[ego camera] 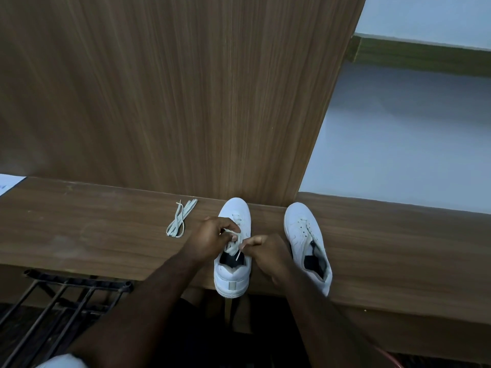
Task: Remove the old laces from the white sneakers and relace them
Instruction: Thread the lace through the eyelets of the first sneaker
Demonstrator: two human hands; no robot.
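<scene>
Wood-grain desk (79,235) under me, panel behind. At six o'clock sits the left sneaker (233,248), heel toward me so I can reach its eyelets. My left hand (212,235) curls around its lace (233,244); my right hand (265,248) pinches the lace tip. At three o'clock waits the unlaced sneaker (305,235); at nine, a loose lace (180,219) set aside.
</scene>
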